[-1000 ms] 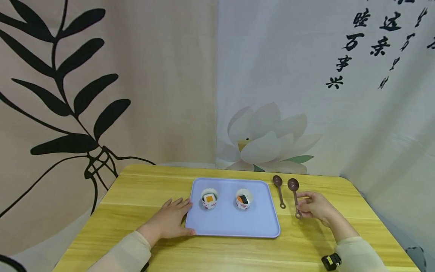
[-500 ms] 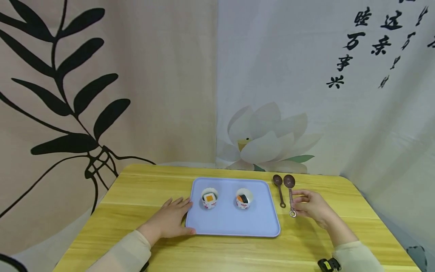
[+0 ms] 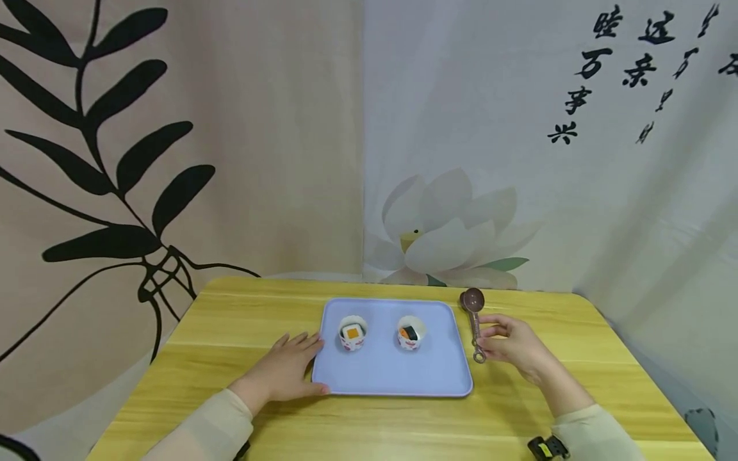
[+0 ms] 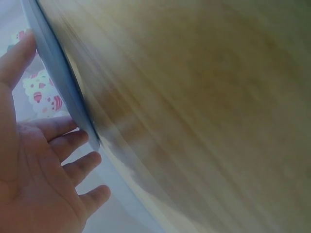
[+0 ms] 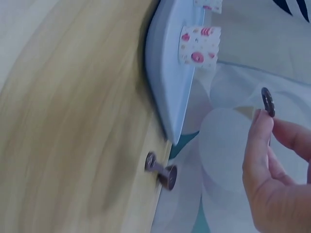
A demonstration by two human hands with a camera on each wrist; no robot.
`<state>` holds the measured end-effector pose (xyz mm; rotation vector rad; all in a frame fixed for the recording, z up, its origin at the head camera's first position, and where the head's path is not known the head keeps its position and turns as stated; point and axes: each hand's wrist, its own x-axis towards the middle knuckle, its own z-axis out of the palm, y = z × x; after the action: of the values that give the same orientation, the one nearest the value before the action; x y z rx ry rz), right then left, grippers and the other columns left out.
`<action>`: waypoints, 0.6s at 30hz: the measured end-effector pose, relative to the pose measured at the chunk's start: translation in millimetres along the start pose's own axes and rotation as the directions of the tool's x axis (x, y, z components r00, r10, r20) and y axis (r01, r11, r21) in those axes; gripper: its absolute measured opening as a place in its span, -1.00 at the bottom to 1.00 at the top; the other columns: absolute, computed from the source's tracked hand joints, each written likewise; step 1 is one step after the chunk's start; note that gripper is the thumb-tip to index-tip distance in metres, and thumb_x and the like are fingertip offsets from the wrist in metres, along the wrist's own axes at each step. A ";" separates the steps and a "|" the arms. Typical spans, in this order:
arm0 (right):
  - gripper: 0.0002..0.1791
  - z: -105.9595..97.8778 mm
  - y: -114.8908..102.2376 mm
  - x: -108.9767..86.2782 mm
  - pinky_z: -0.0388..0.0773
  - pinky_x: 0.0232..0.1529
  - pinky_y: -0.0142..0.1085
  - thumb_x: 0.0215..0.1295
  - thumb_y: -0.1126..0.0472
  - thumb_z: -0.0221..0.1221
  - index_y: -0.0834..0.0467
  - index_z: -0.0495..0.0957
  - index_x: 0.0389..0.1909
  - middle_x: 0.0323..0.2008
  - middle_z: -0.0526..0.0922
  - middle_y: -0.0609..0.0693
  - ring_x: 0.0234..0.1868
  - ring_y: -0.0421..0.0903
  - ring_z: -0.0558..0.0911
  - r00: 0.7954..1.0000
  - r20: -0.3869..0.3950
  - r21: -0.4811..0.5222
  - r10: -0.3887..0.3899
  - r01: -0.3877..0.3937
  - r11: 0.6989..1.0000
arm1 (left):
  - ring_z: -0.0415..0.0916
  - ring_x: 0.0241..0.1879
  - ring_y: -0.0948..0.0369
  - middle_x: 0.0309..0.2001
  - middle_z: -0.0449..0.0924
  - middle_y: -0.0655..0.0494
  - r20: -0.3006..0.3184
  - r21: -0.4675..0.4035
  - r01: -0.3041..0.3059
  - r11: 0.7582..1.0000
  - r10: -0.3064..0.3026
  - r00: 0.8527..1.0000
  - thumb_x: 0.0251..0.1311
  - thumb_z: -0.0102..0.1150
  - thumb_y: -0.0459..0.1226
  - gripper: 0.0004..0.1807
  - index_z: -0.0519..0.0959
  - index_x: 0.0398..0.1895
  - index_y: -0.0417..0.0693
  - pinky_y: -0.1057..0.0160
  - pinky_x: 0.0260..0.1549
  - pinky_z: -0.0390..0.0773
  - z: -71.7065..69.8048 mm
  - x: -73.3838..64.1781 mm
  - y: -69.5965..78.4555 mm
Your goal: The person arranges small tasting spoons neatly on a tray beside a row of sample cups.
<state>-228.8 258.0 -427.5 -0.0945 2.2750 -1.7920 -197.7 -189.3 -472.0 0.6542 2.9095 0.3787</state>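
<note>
My right hand (image 3: 513, 346) pinches a brown measuring spoon (image 3: 475, 299) by its handle, beside the tray's right edge. A second brown spoon (image 5: 167, 177) lies on the table, apart from the held one in the right wrist view; in the head view it is mostly hidden behind it. The held spoon's ring end (image 5: 268, 102) pokes out past my thumb. At the left, my left hand (image 3: 285, 371) rests against the light blue tray (image 3: 398, 378) with fingers spread along its edge. Several fingertips touch the rim (image 4: 73, 97) in the left wrist view.
Two patterned paper cups stand on the tray: the left cup (image 3: 352, 342) holds a white piece with an orange square, the right cup (image 3: 409, 344) an orange and black piece. The wooden table (image 3: 369, 429) ends at a printed curtain (image 3: 288, 160) behind.
My right hand has moved left with the held spoon, from well right of the other spoon to in front of it in the head view. My left hand stays at the tray.
</note>
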 end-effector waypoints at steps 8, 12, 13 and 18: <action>-0.42 23.3 -13.1 1.3 0.71 -0.23 -0.27 0.31 0.50 0.21 0.50 0.30 0.32 -0.20 0.57 0.16 -0.30 -0.11 0.68 0.999 0.012 0.000 -0.043 0.043 0.999 | 0.09 0.49 -0.16 0.50 0.22 -0.07 0.005 0.011 0.023 1.000 -0.023 1.000 0.00 0.18 0.44 0.15 0.31 0.47 -0.20 -0.27 0.43 -0.04 2.3 1.7 -3.4; -0.45 32.1 -17.2 3.9 0.71 -0.25 -0.29 0.31 0.50 0.21 0.49 0.32 0.30 -0.23 0.59 0.15 -0.30 -0.11 0.67 0.998 0.034 0.005 -0.061 0.061 0.998 | 0.10 0.48 -0.17 0.49 0.23 -0.09 0.004 0.007 0.017 1.000 -0.017 1.000 0.01 0.18 0.44 0.14 0.32 0.46 -0.22 -0.29 0.42 -0.03 0.3 0.4 -2.1; -0.45 34.1 -18.0 4.5 0.71 -0.25 -0.29 0.31 0.49 0.21 0.49 0.32 0.30 -0.22 0.59 0.15 -0.29 -0.11 0.67 0.997 0.037 0.006 -0.062 0.062 0.998 | 0.10 0.48 -0.18 0.49 0.23 -0.10 0.004 0.009 0.014 1.000 -0.014 1.000 0.01 0.18 0.44 0.14 0.32 0.46 -0.22 -0.29 0.42 -0.03 0.0 0.5 -2.0; -0.45 47.5 -18.7 7.8 0.71 -0.26 -0.30 0.30 0.49 0.22 0.47 0.33 0.30 -0.22 0.59 0.14 -0.30 -0.11 0.67 0.997 0.041 0.027 -0.069 0.068 0.997 | 0.12 0.47 -0.19 0.48 0.24 -0.11 0.006 0.008 0.003 1.000 -0.003 1.000 0.01 0.16 0.45 0.15 0.32 0.46 -0.22 -0.29 0.42 -0.01 -0.7 -0.2 -1.2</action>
<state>-227.2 206.8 -421.0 -0.2058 2.2451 -1.8340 -198.1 -190.6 -471.6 0.6505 2.9076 0.3639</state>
